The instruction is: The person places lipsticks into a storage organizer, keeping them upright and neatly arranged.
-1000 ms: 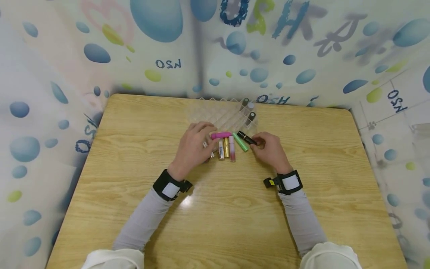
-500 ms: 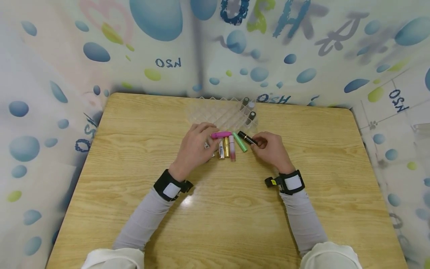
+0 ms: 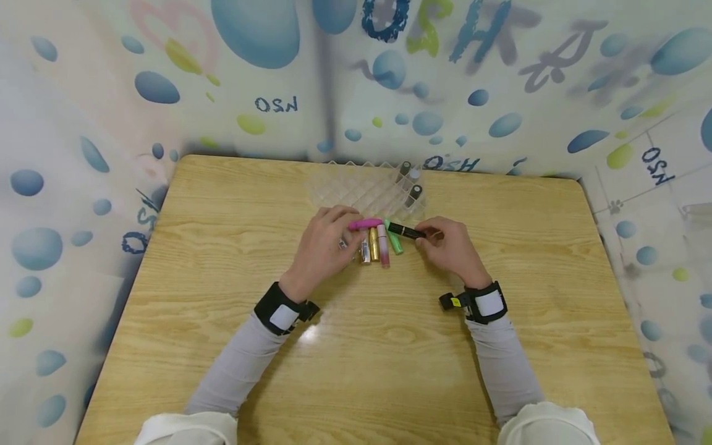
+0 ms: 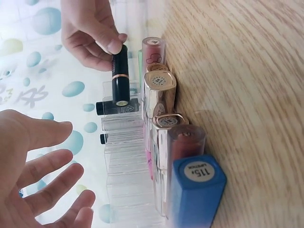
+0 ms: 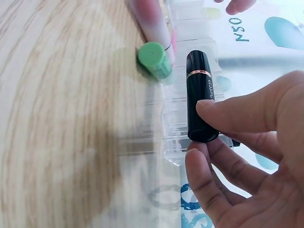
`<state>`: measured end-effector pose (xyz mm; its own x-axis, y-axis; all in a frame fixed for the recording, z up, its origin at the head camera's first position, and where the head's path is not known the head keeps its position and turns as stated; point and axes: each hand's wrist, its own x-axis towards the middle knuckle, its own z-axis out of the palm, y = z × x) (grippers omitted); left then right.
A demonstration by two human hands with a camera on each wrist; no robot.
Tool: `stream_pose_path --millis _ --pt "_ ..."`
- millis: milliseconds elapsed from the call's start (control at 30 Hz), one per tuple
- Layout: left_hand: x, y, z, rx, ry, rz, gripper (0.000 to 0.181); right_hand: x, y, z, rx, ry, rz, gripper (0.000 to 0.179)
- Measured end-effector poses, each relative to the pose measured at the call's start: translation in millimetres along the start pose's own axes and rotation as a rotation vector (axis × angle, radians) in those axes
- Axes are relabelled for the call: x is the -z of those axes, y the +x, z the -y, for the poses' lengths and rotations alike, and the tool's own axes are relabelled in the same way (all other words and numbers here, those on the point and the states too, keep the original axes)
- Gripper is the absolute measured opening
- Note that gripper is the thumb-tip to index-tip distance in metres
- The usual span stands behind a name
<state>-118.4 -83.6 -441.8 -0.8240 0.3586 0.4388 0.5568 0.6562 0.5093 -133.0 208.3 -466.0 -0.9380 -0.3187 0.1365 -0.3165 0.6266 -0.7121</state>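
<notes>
My right hand (image 3: 452, 248) pinches the lower end of a black lipstick (image 5: 202, 102) with a rose-gold band, thumb against fingers. In the head view the lipstick's other end overlaps a green tube (image 3: 395, 243). My left hand (image 4: 45, 180) has its fingers spread, holding nothing, close to a row of lipsticks and tubes. That row includes a pink tube (image 3: 365, 224), a gold lipstick (image 3: 374, 245), a clear-and-mauve lip gloss (image 3: 384, 250) and a blue square lipstick (image 4: 199, 190). In the head view, the left hand hides part of the row.
Behind the row stands a clear plastic organizer (image 3: 339, 185) with diagonal slots. Several dark- and pale-capped tubes, one a black-capped tube (image 3: 413, 196), stand at its right end. The wooden table (image 3: 356, 371) meets a patterned wall covering (image 3: 189, 123) at the back.
The black lipstick in my right hand has swung more level, its far end moving left over the green tube. The green tube looks slightly shifted. My left hand has barely moved.
</notes>
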Motion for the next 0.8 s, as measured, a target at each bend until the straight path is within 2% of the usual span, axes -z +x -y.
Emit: stream_pose_path --millis 133,267,667,800 --pt "-1.0 -1.0 0.0 0.022 0.014 0.044 0.032 1 0.1 2 0.013 0.015 0.004 0.022" --pt "-1.8 -1.5 0.0 0.033 0.02 0.059 0.035 3 -0.2 5 0.019 0.056 0.007 0.021" --pt "-3.7 -1.7 -3.6 0.012 -0.001 0.084 0.038 5 0.4 13 0.057 0.108 0.041 0.02" --pt "-6.0 -1.6 -4.6 -0.021 -0.033 0.078 0.039 2 0.4 17 0.076 0.119 0.046 0.019"
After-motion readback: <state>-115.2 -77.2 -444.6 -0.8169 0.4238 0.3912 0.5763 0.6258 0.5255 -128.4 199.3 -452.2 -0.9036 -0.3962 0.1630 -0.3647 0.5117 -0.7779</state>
